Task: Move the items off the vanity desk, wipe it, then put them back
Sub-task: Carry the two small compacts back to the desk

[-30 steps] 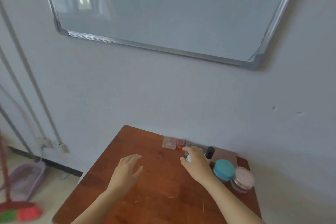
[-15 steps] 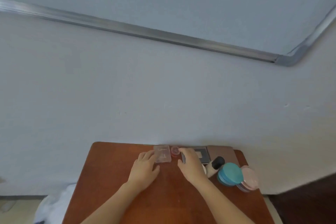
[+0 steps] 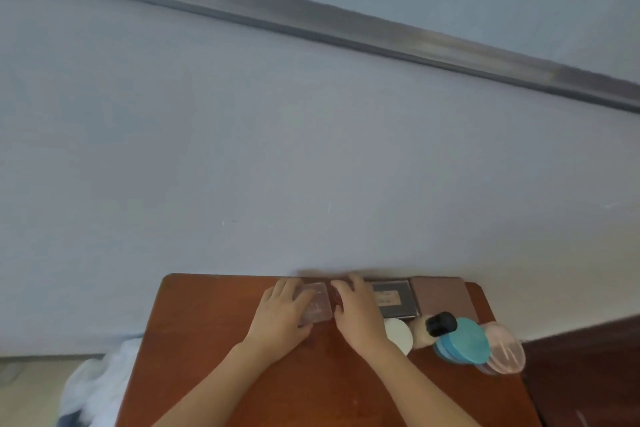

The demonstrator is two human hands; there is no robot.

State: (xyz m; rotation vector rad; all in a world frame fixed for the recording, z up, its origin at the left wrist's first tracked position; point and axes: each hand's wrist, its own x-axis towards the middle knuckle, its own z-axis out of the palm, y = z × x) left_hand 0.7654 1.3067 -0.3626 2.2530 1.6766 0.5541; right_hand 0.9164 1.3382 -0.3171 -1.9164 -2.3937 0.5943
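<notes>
Wooden desk [image 3: 207, 340]: left hand [image 3: 280, 317] grips one clear case [image 3: 318, 303]; right hand [image 3: 358, 317] grip unclear.

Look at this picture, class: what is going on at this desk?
A person works at the back of a wooden desk. The left hand holds a clear case flat on the top; the right hand rests beside it, next to a dark palette. A brown case, black-capped bottle, teal jar and pink jar sit on its right side.
</notes>
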